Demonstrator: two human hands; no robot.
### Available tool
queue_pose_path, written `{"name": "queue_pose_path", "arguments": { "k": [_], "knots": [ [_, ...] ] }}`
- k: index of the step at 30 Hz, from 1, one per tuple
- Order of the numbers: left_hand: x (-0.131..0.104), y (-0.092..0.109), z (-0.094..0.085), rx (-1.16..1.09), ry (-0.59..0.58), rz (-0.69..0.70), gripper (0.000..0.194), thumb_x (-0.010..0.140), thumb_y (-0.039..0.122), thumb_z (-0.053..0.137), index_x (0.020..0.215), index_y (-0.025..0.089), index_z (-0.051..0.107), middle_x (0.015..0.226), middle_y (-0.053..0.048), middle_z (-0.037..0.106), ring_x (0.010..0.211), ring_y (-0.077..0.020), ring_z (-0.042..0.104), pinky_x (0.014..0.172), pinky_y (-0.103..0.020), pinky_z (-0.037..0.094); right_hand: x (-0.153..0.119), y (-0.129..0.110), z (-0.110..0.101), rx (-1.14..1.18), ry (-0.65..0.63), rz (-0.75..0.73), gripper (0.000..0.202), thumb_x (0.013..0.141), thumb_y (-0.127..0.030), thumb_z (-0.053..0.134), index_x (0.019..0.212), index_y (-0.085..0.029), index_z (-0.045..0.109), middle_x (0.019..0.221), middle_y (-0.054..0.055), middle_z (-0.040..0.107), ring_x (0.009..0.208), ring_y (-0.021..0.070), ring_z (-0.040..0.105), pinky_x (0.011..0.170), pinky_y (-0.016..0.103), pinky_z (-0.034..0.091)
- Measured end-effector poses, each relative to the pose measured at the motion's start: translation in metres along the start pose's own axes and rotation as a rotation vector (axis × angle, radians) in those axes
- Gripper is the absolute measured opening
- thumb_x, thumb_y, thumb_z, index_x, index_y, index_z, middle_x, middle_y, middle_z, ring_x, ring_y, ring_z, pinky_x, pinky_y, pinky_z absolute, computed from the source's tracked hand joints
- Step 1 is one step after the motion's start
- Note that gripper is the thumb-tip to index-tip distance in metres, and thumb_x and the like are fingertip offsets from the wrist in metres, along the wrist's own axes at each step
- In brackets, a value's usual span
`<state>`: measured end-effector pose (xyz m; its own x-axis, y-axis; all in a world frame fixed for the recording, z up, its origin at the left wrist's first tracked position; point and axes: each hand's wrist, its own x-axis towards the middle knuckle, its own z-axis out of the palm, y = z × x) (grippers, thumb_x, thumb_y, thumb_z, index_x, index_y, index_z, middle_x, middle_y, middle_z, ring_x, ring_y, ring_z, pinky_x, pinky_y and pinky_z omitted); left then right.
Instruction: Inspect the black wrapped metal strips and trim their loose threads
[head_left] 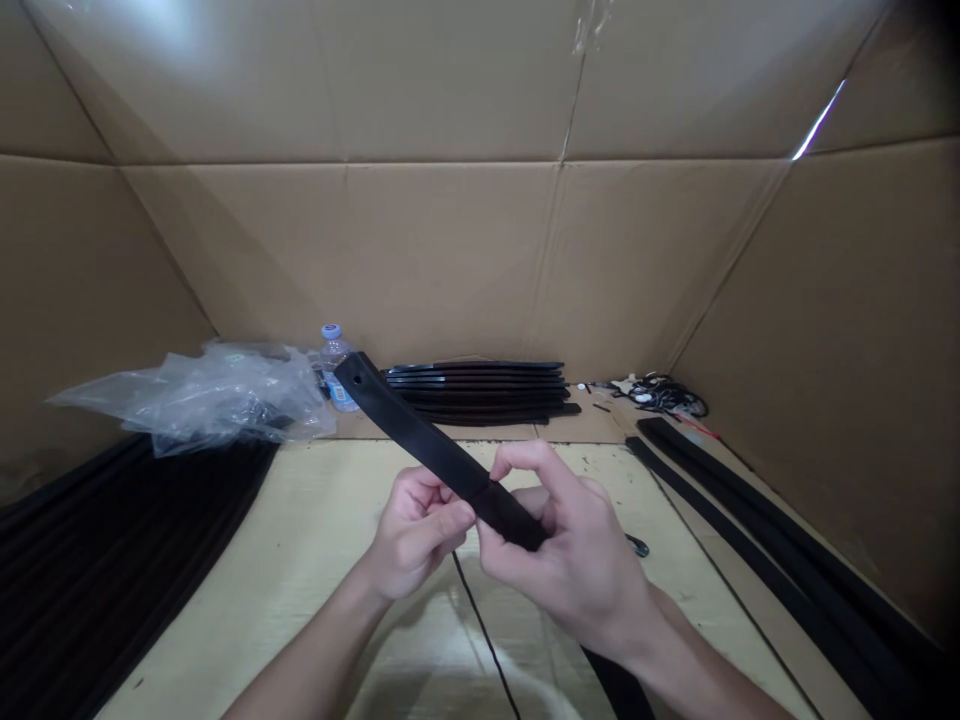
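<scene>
We grip the long flat black strip (420, 440) with the left hand (416, 530) and right hand (577, 550), apparently steadying its joint.

Two hands on black strip, mid-table

Left hand (424, 530) pinches strip (427, 445) underside, right hand (574, 550) grips its near part; strip bundle (487, 392) and bottle (337, 370) far, plastic bags (217, 395) far left.
</scene>
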<state>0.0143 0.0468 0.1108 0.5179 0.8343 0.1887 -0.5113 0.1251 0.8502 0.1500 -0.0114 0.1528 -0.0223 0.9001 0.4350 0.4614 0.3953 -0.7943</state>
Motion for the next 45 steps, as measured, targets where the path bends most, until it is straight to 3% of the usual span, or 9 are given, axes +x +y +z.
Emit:
{"name": "queue_pose_path", "arguments": {
  "k": [5, 11, 17, 23, 28, 31, 35, 40, 45],
  "knots": [
    [-0.001, -0.005, -0.002, 0.011, 0.014, -0.016, 0.024, 0.064, 0.032, 0.077, 0.078, 0.014, 0.07, 0.05, 0.004, 0.044, 0.04, -0.0032, 0.029, 0.04, -0.017, 0.018, 0.001, 0.0, 0.001, 0.033, 0.012, 0.01, 0.024, 0.072, -0.016, 0.06, 0.085, -0.027, 0.043, 0.046, -0.013, 0.034, 0.037, 0.0057, 0.03, 0.035, 0.015, 0.021],
    [-0.003, -0.008, 0.0, 0.009, 0.058, -0.02, 0.026, 0.063, 0.033, 0.078, 0.08, 0.015, 0.071, 0.06, -0.001, 0.057, 0.052, -0.0094, 0.048, 0.05, -0.021, 0.037, 0.0, 0.0, 0.0, 0.061, 0.019, 0.039, 0.026, 0.069, -0.013, 0.058, 0.083, -0.026, 0.041, 0.044, -0.014, 0.031, 0.035, 0.0051, 0.028, 0.034, 0.014, 0.019],
    [-0.003, -0.008, 0.001, -0.024, 0.045, -0.021, 0.024, 0.064, 0.029, 0.078, 0.083, 0.015, 0.07, 0.068, -0.004, 0.065, 0.059, -0.0128, 0.057, 0.056, -0.023, 0.043, 0.0, 0.001, 0.001, 0.065, 0.039, 0.043, 0.028, 0.068, -0.01, 0.058, 0.082, -0.026, 0.041, 0.044, -0.015, 0.031, 0.035, 0.0042, 0.028, 0.034, 0.013, 0.019],
    [-0.001, -0.007, 0.002, -0.018, 0.043, -0.012, 0.023, 0.067, 0.03, 0.076, 0.08, 0.013, 0.069, 0.057, -0.001, 0.058, 0.046, -0.0071, 0.047, 0.043, -0.017, 0.031, 0.0, 0.0, -0.001, 0.152, -0.042, 0.099, 0.038, 0.072, -0.013, 0.06, 0.099, -0.028, 0.038, 0.049, -0.013, 0.043, 0.04, 0.0072, 0.041, 0.039, 0.017, 0.03],
    [0.0, -0.005, 0.004, -0.023, 0.039, 0.021, 0.022, 0.073, 0.03, 0.071, 0.082, 0.012, 0.065, 0.046, 0.004, 0.046, 0.036, -0.0019, 0.031, 0.037, -0.015, 0.014, -0.001, -0.001, -0.005, 0.231, -0.147, 0.107, 0.034, 0.09, -0.024, 0.047, 0.118, -0.03, 0.028, 0.064, -0.006, 0.059, 0.044, 0.0083, 0.048, 0.042, 0.019, 0.037],
    [0.0, -0.005, 0.005, -0.002, -0.007, 0.041, 0.025, 0.077, 0.033, 0.068, 0.087, 0.011, 0.063, 0.047, 0.002, 0.051, 0.038, -0.004, 0.037, 0.037, -0.016, 0.013, -0.002, 0.001, -0.006, 0.249, -0.176, 0.11, 0.031, 0.094, -0.025, 0.04, 0.12, -0.031, 0.026, 0.072, -0.003, 0.062, 0.047, 0.0083, 0.05, 0.042, 0.018, 0.038],
    [0.0, -0.007, 0.004, 0.041, -0.009, 0.046, 0.028, 0.079, 0.037, 0.065, 0.088, 0.011, 0.059, 0.048, 0.002, 0.053, 0.037, -0.0038, 0.035, 0.037, -0.017, 0.013, -0.004, 0.004, -0.005, 0.263, -0.189, 0.129, 0.027, 0.096, -0.025, 0.037, 0.12, -0.031, 0.026, 0.076, -0.002, 0.062, 0.051, 0.0089, 0.051, 0.046, 0.02, 0.04],
    [-0.001, -0.011, 0.003, 0.059, 0.039, 0.079, 0.024, 0.083, 0.036, 0.061, 0.076, 0.014, 0.053, 0.047, 0.004, 0.05, 0.038, -0.0026, 0.03, 0.04, -0.018, 0.015, -0.004, 0.004, -0.004, 0.262, -0.192, 0.116, 0.024, 0.097, -0.026, 0.035, 0.118, -0.032, 0.028, 0.075, -0.003, 0.062, 0.054, 0.0096, 0.049, 0.05, 0.022, 0.04],
    [0.0, -0.008, 0.006, 0.042, 0.148, 0.09, 0.029, 0.082, 0.035, 0.063, 0.069, 0.014, 0.047, 0.049, 0.006, 0.046, 0.041, -0.0018, 0.028, 0.04, -0.015, 0.017, -0.001, 0.007, -0.003, 0.236, -0.156, 0.11, 0.034, 0.094, -0.027, 0.042, 0.124, -0.032, 0.026, 0.066, -0.006, 0.054, 0.055, 0.0108, 0.045, 0.052, 0.024, 0.038]
  ]
}}
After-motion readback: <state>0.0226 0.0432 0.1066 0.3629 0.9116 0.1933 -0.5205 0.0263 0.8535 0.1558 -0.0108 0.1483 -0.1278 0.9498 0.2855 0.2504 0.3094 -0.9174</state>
